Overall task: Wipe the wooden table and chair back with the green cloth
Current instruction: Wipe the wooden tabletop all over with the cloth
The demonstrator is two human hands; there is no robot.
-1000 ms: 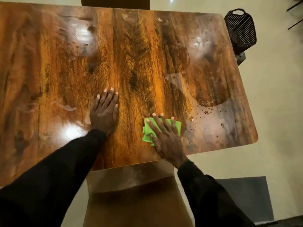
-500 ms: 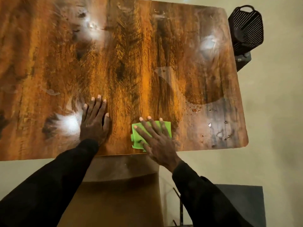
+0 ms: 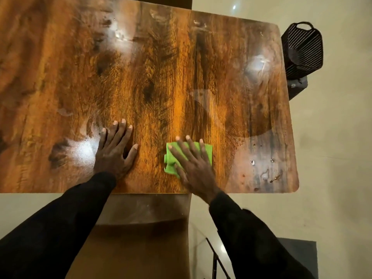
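cloth (image 3: 208, 154) sits near the front worktop (image 3: 161, 77) edge under my flat, spread right fingers (image 3: 182, 148), left fingers (image 3: 119, 133) flat on bare wood as brace; I'd press evenly, overlap strokes, work right toward the corner spots (image 3: 267, 174).

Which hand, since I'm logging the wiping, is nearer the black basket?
Right. The right hand, pressing the green cloth, sits left of the black basket; the left hand rests on the table farther left.

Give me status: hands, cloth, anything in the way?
Left hand flat on the wooden table, open. Right hand pressing the green cloth flat near the front edge, fingers spread. Nothing blocking; droplets and smears at the right front corner.
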